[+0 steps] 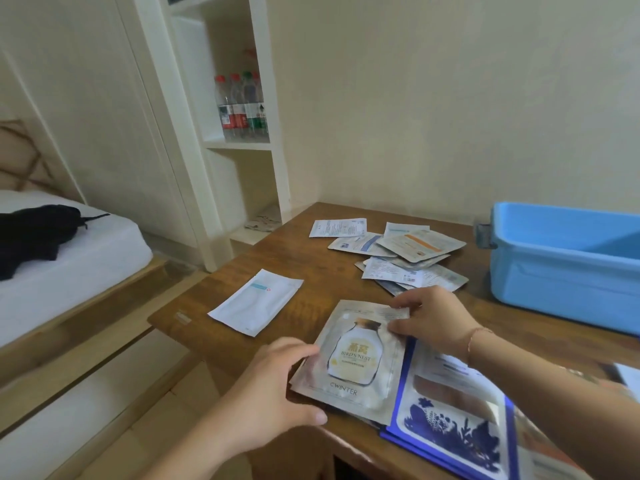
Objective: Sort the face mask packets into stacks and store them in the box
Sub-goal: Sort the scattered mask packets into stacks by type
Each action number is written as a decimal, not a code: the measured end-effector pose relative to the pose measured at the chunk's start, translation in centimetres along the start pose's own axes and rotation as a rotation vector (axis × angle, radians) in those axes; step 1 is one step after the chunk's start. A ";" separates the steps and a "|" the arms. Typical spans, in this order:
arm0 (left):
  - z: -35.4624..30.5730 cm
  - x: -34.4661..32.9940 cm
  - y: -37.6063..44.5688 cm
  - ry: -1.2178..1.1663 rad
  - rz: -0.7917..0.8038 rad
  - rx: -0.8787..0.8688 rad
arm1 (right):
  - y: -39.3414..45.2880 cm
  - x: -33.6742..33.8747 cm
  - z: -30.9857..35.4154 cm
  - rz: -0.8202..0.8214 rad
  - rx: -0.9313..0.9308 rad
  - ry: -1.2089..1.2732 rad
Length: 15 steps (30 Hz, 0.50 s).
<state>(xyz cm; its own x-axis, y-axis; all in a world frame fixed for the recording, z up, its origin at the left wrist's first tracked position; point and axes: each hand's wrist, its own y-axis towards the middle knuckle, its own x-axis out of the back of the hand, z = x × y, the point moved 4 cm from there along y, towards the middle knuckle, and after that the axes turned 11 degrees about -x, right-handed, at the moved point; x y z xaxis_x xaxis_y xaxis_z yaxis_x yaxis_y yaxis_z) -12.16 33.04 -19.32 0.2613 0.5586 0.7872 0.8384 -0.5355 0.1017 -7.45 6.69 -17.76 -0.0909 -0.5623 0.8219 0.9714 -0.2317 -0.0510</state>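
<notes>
- A pale-walled room holds a wooden bench set in the corner, with a white shelf unit to its left carrying several water bottles.
- Further left stands a bed with a white mattress and a black garment lying on it.
- A blue box sits open at the right end of the bench, near the wall.
- A loose pile of face mask packets lies scattered on the bench just left of the box, overlapping one another.
- A single white packet lies flat by itself near the bench's left edge, apart from the pile.
- At the front edge, a grey bird's nest packet tops a small stack, showing a jar picture on its face.
- The left hand grips this stack at its lower left side, thumb along the near edge and fingers curled at the left edge.
- The right hand pinches the packet's upper right corner, fingers bent over the top edge.
- Just beside it on the right lies a stack of blue-bordered packets, touching the grey one and partly under the right forearm.
</notes>
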 end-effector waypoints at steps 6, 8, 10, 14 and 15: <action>0.8 -0.1 -0.2 -0.009 -0.032 -0.005 | -0.5 0.4 0.0 -0.069 0.042 -0.173; 1.0 -0.2 0.1 -0.008 -0.052 -0.018 | -0.6 0.4 -0.1 -0.073 0.035 -0.211; 0.9 -0.2 0.4 0.006 -0.068 -0.028 | -0.6 0.3 -0.1 -0.071 0.028 -0.220; 1.2 -0.1 0.9 0.014 -0.031 -0.033 | -0.5 0.1 -0.1 -0.084 0.060 -0.225; 1.3 -0.1 1.1 0.007 -0.010 -0.038 | -0.4 0.0 -0.1 -0.085 0.061 -0.218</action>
<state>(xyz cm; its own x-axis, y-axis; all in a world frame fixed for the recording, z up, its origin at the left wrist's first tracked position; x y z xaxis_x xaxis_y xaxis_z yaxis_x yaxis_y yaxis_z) -10.66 33.22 -20.04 0.2498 0.5593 0.7904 0.8218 -0.5542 0.1324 -7.88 6.66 -17.77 -0.1300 -0.3569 0.9251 0.9743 -0.2189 0.0525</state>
